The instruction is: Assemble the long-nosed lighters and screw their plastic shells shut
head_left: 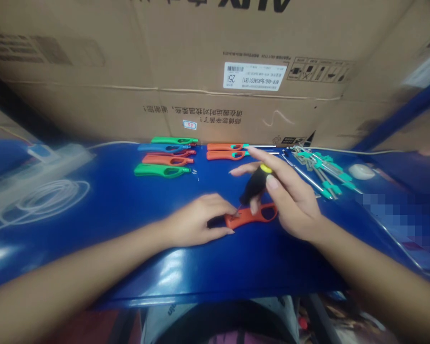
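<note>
Orange handle [252, 216] sits pinched in left hand [195, 222] fingers; right hand [294, 205] fingers grip black screwdriver [254, 184].

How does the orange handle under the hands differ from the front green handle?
The orange handle is pinned by the left hand, a screwdriver in the right hand at it; the green handle lies untouched. Orange lies nearer the person, green farther back. Both have a loop.
</note>
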A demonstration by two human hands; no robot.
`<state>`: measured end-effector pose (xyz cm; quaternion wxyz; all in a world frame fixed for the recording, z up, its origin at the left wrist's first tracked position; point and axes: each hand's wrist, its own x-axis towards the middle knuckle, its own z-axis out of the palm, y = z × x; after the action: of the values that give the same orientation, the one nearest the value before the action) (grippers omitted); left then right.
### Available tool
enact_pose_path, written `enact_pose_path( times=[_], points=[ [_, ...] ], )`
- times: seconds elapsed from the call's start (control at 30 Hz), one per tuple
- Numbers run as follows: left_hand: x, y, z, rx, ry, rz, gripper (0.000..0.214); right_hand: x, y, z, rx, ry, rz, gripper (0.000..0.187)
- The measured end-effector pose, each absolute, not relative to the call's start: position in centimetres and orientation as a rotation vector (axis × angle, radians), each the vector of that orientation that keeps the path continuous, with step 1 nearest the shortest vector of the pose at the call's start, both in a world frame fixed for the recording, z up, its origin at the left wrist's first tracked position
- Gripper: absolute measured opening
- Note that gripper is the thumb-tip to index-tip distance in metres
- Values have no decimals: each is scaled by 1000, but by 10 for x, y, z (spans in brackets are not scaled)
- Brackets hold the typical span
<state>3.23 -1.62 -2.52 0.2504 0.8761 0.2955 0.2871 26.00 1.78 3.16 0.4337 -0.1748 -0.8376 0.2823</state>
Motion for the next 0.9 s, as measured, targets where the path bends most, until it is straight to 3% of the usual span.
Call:
enact_pose_path(
  times=[0.1, 0.23, 0.3, 0.47, 0.57, 0.67, 0.8, 0.9],
  points=[
    [32, -16, -25, 2384, 802, 796, 28, 259, 16, 34, -422, -2075, 754, 36],
    [33, -17, -25, 2388, 793, 818, 28, 262, 18, 36, -443, -2034, 92, 31],
    [33, -16, -24, 2387, 792, 806, 29, 263, 19, 35, -414, -2046, -17, 36],
    [33, -17, -23, 2383, 814, 769, 27, 262, 17, 33, -436, -2125, 493, 43],
    [33, -17, -23, 2388, 800, 796, 27, 260, 17, 36, -398, -2070, 254, 32],
    [33, -17, -23, 2396, 782, 793, 28, 261, 17, 37, -388, -2039, 22, 33],
    [33, -16, -23, 2392, 798, 759, 29, 261, 17, 36, -454, -2105, 426, 44],
    [33, -16, -24, 2393, 788, 784, 28, 260, 18, 35, -438, -2082, 473, 34]
  ],
)
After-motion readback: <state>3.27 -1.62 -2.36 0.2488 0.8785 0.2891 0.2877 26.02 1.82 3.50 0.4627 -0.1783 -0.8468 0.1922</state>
